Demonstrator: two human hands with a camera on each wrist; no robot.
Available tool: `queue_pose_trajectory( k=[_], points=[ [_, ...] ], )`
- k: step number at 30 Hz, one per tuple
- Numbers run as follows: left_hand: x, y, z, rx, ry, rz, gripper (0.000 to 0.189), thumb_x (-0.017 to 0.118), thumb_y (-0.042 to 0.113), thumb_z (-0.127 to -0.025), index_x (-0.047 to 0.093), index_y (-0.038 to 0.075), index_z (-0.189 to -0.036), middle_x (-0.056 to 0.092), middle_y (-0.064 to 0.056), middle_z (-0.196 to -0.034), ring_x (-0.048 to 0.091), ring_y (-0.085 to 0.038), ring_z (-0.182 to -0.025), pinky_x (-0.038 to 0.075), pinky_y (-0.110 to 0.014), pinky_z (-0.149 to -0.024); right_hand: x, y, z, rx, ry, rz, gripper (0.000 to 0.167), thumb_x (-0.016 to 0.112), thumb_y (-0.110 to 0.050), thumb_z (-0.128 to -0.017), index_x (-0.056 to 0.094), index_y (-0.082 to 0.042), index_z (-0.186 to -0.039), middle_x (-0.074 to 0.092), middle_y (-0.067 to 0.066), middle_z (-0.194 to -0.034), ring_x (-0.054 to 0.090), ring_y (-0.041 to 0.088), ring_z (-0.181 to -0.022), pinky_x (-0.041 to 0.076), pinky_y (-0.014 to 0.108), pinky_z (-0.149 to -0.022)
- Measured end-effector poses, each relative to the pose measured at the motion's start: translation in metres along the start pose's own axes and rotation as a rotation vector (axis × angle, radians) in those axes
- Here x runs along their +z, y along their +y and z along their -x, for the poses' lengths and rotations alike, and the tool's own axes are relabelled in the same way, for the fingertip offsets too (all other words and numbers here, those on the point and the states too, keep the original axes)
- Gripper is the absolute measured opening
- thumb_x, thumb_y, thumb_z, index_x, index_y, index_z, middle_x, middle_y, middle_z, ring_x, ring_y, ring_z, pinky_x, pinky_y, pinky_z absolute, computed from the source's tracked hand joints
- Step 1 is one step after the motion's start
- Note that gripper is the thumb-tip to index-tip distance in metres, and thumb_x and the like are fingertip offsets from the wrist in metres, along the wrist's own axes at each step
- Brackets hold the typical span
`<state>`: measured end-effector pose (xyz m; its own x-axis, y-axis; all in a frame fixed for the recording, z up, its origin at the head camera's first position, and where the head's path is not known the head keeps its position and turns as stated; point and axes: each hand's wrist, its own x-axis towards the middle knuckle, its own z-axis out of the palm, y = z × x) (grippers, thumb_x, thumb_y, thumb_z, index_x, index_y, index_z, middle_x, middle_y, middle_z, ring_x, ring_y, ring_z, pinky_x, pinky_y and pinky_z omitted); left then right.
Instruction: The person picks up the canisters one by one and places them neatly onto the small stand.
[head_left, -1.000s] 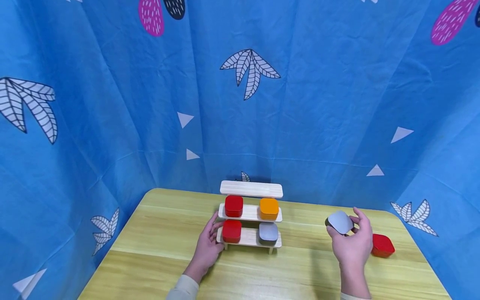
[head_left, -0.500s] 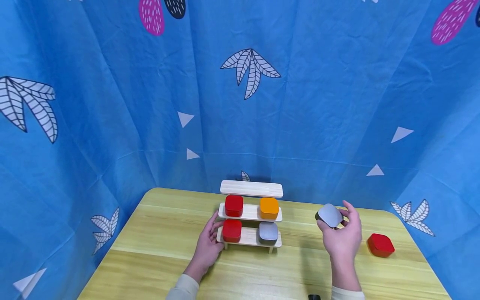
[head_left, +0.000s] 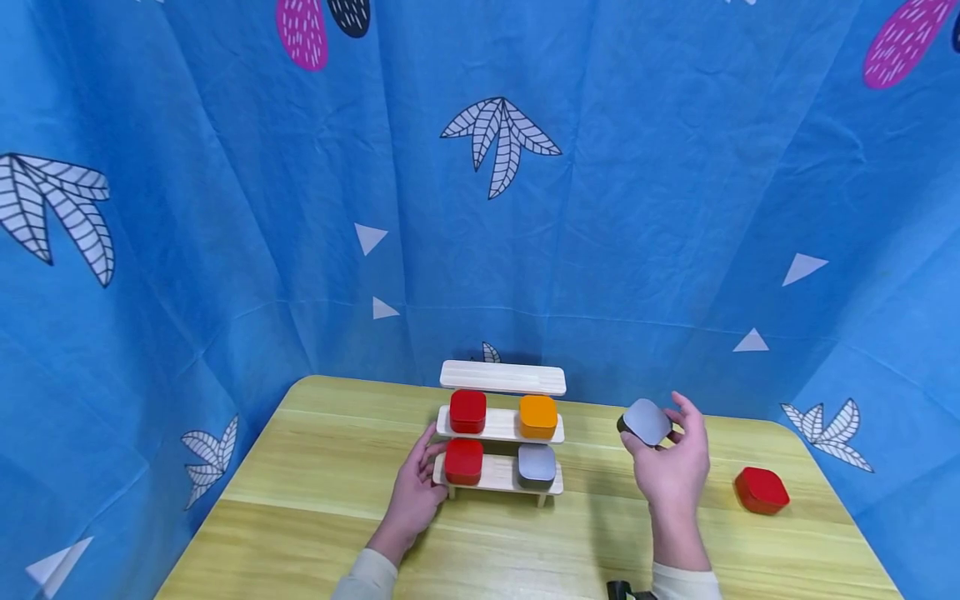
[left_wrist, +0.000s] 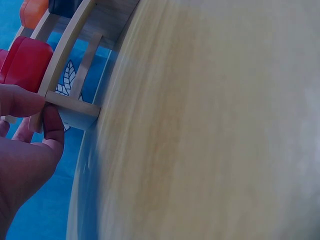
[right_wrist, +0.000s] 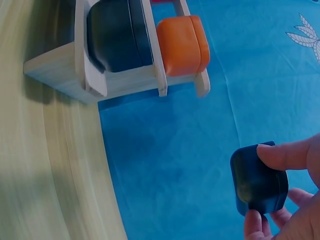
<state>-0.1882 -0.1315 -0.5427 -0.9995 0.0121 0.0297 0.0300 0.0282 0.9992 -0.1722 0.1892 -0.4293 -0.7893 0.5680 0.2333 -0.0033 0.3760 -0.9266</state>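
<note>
My right hand (head_left: pixel 675 458) holds a small dark rounded-square box with a shiny grey lid (head_left: pixel 647 422), lifted over the table right of the rack. In the right wrist view, thumb and fingertips pinch this dark box (right_wrist: pixel 259 180) by its sides. At the left end of a tiered wooden rack (head_left: pixel 495 473), my left hand (head_left: pixel 414 496) grips the bottom shelf; the left wrist view has thumb and finger around the shelf's end (left_wrist: pixel 70 102). A red box (head_left: pixel 464 461) and a grey-topped box (head_left: pixel 537 467) stand on that shelf. Above are another red box (head_left: pixel 468 412) and an orange box (head_left: pixel 537 416).
The rack's top shelf (head_left: pixel 502 377) bears nothing. A further red box (head_left: pixel 762 490) lies on the wooden table (head_left: pixel 300 483) at the right. Blue patterned cloth (head_left: pixel 637 208) hangs behind and beside the table. A black object (head_left: pixel 618 589) shows by the right sleeve.
My right hand has carried the grey-topped box leftward and slightly up, toward the rack, away from the red box on the table. My left hand stays at the rack.
</note>
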Motion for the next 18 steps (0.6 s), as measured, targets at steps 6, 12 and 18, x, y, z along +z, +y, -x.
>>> queue_pose_trajectory(
  k=[6,12,18],
  points=[
    [0.0,-0.001,0.0,-0.003,0.003,0.001,0.101,0.06,-0.024,-0.077,0.027,0.024,-0.16,0.051,-0.009,-0.141,0.051,-0.032,-0.122,0.054,-0.032,-0.081,0.006,-0.004,0.001,0.01,-0.016,-0.015,0.09,0.081,0.008,-0.073,0.042,-0.015,-0.15,0.052,0.014,-0.136,0.052,0.04,-0.114,0.047,0.053,-0.08],
    [0.0,-0.001,-0.001,0.004,0.004,-0.002,0.102,0.061,-0.023,-0.076,0.027,0.024,-0.159,0.051,-0.007,-0.141,0.05,-0.031,-0.124,0.054,-0.032,-0.083,0.012,-0.007,0.003,-0.005,-0.014,-0.022,0.089,0.081,0.009,-0.072,0.044,-0.014,-0.148,0.053,0.015,-0.135,0.053,0.04,-0.113,0.047,0.053,-0.08],
    [0.0,0.0,0.0,-0.003,0.001,0.008,0.101,0.062,-0.022,-0.076,0.027,0.024,-0.159,0.051,-0.007,-0.141,0.051,-0.031,-0.123,0.054,-0.033,-0.084,0.016,-0.009,0.003,-0.024,-0.014,-0.028,0.087,0.081,0.009,-0.072,0.045,-0.014,-0.147,0.053,0.016,-0.135,0.054,0.041,-0.112,0.047,0.053,-0.078]
  ],
)
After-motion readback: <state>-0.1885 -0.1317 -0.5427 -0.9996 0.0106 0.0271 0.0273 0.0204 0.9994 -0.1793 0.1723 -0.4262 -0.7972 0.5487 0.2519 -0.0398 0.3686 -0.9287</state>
